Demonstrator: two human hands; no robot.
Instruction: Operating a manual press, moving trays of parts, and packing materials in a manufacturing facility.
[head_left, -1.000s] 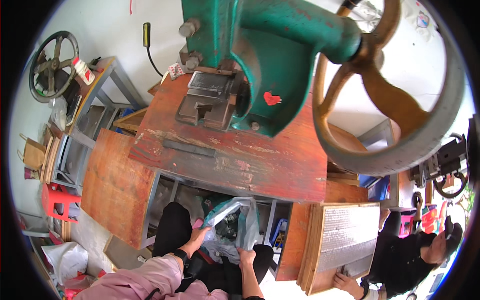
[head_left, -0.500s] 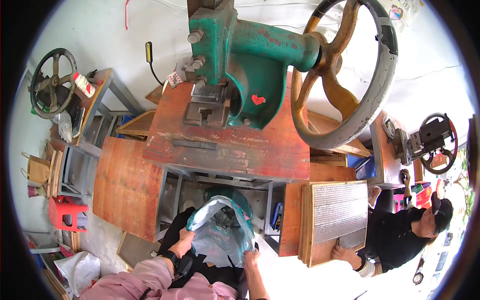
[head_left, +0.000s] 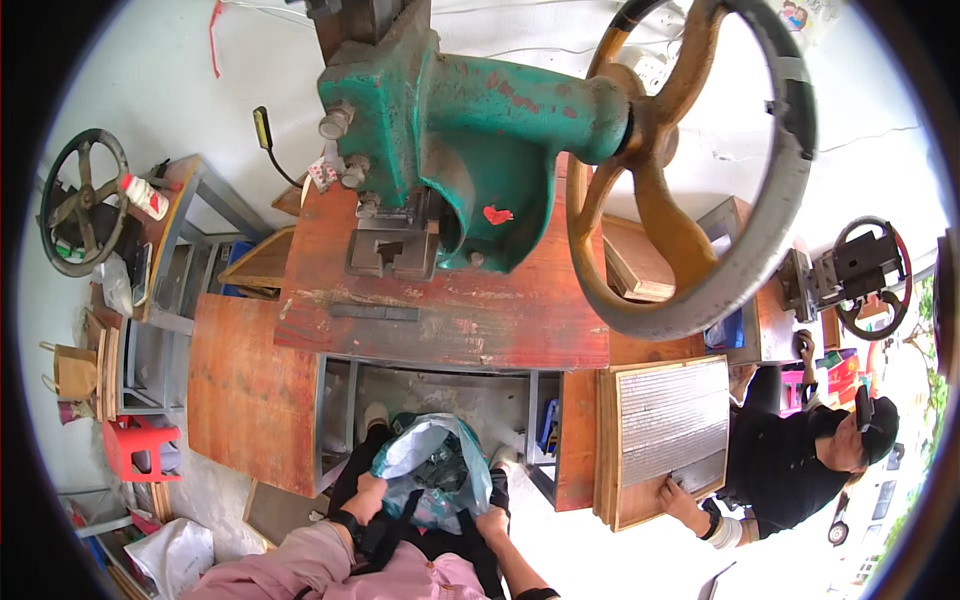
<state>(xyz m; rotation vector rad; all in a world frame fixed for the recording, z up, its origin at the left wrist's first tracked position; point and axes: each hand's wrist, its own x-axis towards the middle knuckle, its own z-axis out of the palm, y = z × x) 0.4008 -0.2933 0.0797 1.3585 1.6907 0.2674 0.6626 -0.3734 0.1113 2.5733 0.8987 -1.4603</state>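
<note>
A pale blue plastic bag (head_left: 405, 455) hangs with its mouth open between my knees. Dark crumpled-looking contents (head_left: 441, 468) show inside it; what they are, I cannot make out. My left hand (head_left: 369, 496) is closed on the bag's left rim. On the other side, my right hand (head_left: 492, 522) grips the bag's right edge, its fingers partly hidden. Ahead of me stands a green hand press (head_left: 500, 110) with a large spoked handwheel (head_left: 660, 190), bolted on a worn reddish wooden table (head_left: 480, 330).
To the right, a person in black (head_left: 790, 470) rests a hand (head_left: 683, 500) on stacked wooden-framed trays (head_left: 670, 420) holding rows of small metallic pieces. A red plastic stool (head_left: 142, 447) and a white sack (head_left: 175, 550) stand left. Beside the press table is a lower wooden board (head_left: 250, 390).
The bag has come in closer to my body, and its mouth looks narrower. Both hands keep hold of it. My view has shifted slightly; the co-worker's hand stays on the tray.
</note>
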